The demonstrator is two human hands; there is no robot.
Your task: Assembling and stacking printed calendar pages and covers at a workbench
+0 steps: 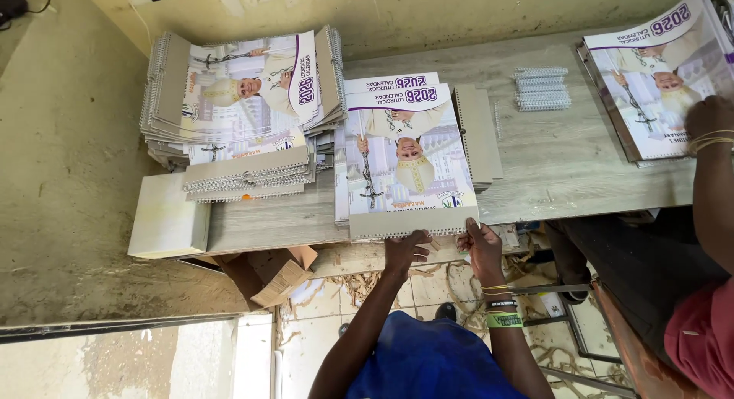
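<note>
Our left hand (405, 251) and right hand (480, 250), fingers loosely spread, on the spiral-bound calendar's (409, 169) near edge.

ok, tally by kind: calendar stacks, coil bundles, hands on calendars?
Calendar stacks: 3, left, middle, right
Coil bundles: 1
Hands on calendars: 3, left hand, right hand, co-worker's hand
Total: 7
</note>
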